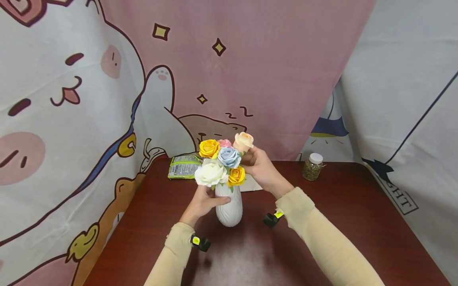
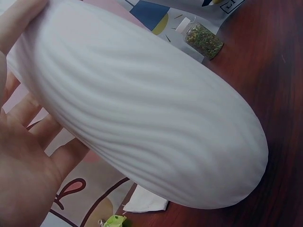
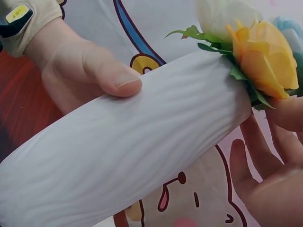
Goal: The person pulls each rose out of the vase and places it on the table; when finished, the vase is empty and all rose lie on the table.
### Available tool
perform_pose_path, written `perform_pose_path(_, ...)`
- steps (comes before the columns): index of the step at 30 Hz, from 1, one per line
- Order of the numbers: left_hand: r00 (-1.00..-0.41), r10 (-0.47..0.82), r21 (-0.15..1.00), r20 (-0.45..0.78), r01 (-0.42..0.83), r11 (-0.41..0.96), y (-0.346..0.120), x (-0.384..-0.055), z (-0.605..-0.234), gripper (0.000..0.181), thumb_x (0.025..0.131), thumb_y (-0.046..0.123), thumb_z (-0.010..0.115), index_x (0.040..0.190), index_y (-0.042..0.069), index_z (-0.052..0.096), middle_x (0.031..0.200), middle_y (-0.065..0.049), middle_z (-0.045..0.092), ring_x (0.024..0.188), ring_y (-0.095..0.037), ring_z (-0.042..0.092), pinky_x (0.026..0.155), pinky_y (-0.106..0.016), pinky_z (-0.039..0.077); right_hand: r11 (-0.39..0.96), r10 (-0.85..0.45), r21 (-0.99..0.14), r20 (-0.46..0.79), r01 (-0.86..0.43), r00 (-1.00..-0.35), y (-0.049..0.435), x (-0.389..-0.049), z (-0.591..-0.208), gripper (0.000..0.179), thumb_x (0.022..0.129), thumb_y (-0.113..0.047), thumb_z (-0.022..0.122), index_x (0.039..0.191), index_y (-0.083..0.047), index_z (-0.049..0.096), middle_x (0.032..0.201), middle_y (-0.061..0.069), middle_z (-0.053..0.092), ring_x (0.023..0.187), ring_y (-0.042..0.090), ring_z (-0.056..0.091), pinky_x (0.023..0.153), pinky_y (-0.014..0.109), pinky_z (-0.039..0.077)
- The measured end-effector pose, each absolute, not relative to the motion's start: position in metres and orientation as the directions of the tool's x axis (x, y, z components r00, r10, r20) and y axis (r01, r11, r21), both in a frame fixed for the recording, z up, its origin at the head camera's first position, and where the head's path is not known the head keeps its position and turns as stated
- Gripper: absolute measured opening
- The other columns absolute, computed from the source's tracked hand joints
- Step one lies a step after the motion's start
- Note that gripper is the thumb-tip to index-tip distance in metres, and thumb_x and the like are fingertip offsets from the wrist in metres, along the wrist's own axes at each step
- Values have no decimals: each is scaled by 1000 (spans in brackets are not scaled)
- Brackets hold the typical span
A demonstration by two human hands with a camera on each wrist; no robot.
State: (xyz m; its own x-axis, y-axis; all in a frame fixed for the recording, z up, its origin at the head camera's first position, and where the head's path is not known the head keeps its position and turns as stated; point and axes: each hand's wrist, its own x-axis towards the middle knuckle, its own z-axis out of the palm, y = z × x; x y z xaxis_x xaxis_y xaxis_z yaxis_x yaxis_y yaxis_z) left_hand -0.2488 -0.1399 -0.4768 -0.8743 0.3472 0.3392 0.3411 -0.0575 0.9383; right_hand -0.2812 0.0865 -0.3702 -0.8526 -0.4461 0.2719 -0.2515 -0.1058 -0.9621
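A white vase (image 1: 229, 208) with wavy ridges holds several roses: a white rose (image 1: 211, 172), a blue rose (image 1: 229, 157), two yellow roses, and a pink rose (image 1: 224, 143) at the back. My left hand (image 1: 203, 202) grips the vase near its neck, thumb across the front and fingers behind it, as the left wrist view shows. Standing highest, at the right, is a peach rose (image 1: 243, 141). My right hand (image 1: 262, 169) pinches it just under the bloom, its fingertips partly hidden by flowers. In the right wrist view, other fingers (image 3: 255, 137) spread beside the vase's rim.
On the brown table (image 1: 340, 222), a jar (image 1: 313, 167) with a white lid and greenish contents stands at the back right. A green packet (image 1: 183, 167) lies at the back left. Something flat and white (image 1: 252, 184) lies behind the vase. Printed curtains (image 1: 272, 79) surround the table.
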Motion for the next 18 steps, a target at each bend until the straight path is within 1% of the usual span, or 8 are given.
perform_pose_path(2, -873, 344, 936, 345, 348, -55, -140, -249, -477, 95, 81, -12, 83, 158, 17, 37, 157, -7, 46, 141, -28, 49, 112, -50, 47, -103, -419, -962, 272, -253, -866, 86, -281, -369, 35, 94, 13, 66, 128, 8, 60, 113, 14, 76, 103, 17, 70, 89, 29, 59)
perform_pose_path(4, -870, 344, 933, 354, 356, -60, -140, -249, -476, 97, 80, -13, 83, 159, 17, 36, 158, -7, 45, 142, -28, 47, 113, -48, 46, -101, -393, -962, 274, -255, -878, 86, -280, -369, 15, 93, 14, 66, 106, 6, 64, 97, 5, 76, 94, 13, 68, 84, 26, 58)
perform_pose_path(5, -868, 344, 931, 359, 360, -62, -140, -249, -477, 97, 80, -14, 83, 159, 17, 35, 158, -7, 45, 143, -29, 47, 113, -47, 46, -100, -382, -961, 275, -256, -882, 86, -280, -368, 11, 93, 14, 66, 97, 4, 63, 92, 2, 75, 91, 12, 67, 82, 25, 58)
perform_pose_path(7, -867, 342, 930, 361, 363, -62, -140, -249, -476, 98, 80, -14, 83, 159, 19, 35, 159, -6, 44, 144, -28, 46, 114, -46, 46, -106, -360, -960, 280, -260, -890, 86, -280, -367, 17, 93, 14, 66, 86, 0, 61, 86, -3, 73, 88, 11, 66, 80, 24, 57)
perform_pose_path(9, -867, 342, 930, 362, 363, -62, -140, -250, -477, 99, 80, -13, 84, 160, 20, 35, 160, -5, 44, 144, -28, 46, 114, -46, 46, -114, -346, -955, 297, -275, -890, 86, -281, -365, 15, 92, 14, 67, 87, 0, 66, 88, -4, 76, 89, 10, 69, 82, 25, 58)
perform_pose_path(11, -867, 343, 930, 361, 362, -61, -139, -250, -477, 99, 80, -12, 84, 160, 21, 35, 160, -4, 44, 145, -28, 45, 114, -48, 45, -132, -338, -948, 316, -288, -886, 86, -281, -363, 10, 92, 13, 68, 93, 3, 71, 93, -3, 78, 90, 11, 71, 83, 26, 60)
perform_pose_path(13, -870, 342, 932, 355, 357, -59, -139, -251, -477, 99, 80, -11, 85, 159, 22, 35, 160, -3, 44, 145, -27, 45, 115, -52, 43, -155, -337, -942, 334, -299, -880, 87, -282, -361, 12, 92, 12, 68, 98, 4, 74, 95, -2, 79, 90, 12, 73, 82, 28, 61)
perform_pose_path(18, -876, 337, 936, 344, 348, -52, -139, -250, -477, 99, 80, -11, 84, 159, 24, 36, 159, -1, 45, 145, -26, 45, 116, -57, 41, -196, -349, -930, 363, -312, -864, 89, -283, -357, 23, 93, 13, 67, 97, -8, 76, 98, -1, 79, 88, 14, 74, 81, 31, 63)
